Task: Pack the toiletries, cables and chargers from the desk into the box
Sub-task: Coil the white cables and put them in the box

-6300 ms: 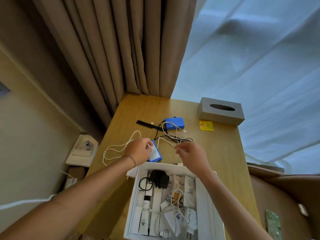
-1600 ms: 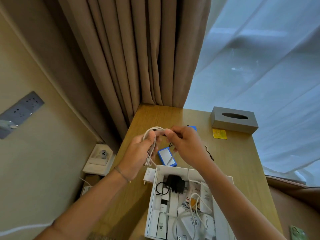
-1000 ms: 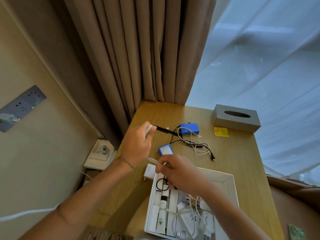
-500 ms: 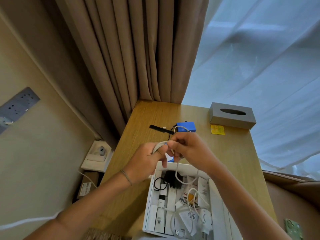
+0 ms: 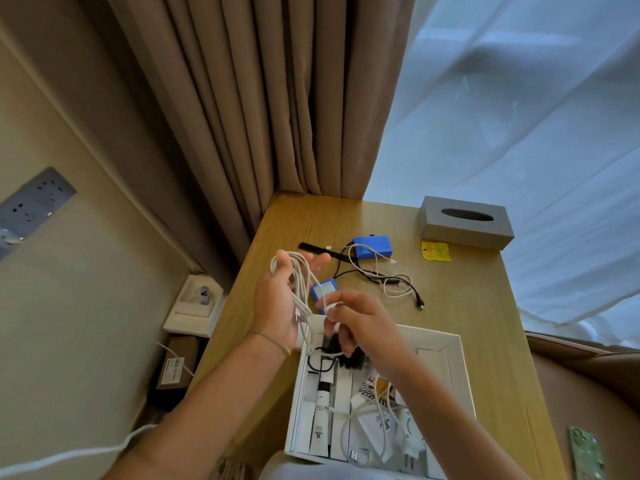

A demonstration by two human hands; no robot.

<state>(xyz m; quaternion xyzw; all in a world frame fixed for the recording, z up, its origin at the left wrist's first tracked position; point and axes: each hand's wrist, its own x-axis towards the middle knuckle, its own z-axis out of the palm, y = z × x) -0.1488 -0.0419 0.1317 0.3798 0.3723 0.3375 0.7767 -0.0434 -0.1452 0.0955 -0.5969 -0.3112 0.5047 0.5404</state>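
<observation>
My left hand (image 5: 277,303) holds a coil of white cable (image 5: 298,278) looped over its palm, above the near left of the desk. My right hand (image 5: 363,323) pinches the free end of that cable just above the white box (image 5: 453,362). The box holds tubes, a black charger (image 5: 346,355), white plugs and cables. On the desk behind lie a small blue box (image 5: 323,291), a larger blue box (image 5: 372,245), a black comb (image 5: 313,247) and tangled black and white cables (image 5: 391,282).
A grey tissue box (image 5: 464,221) stands at the desk's back right, with a yellow sachet (image 5: 435,251) in front of it. Brown curtains hang behind the desk. A phone (image 5: 587,452) lies low at the right. Floor sockets and a wall panel are at the left.
The left hand has lifted away to the left with the coil spread over its palm. The right hand has dropped toward the box, drawing the cable end out.
</observation>
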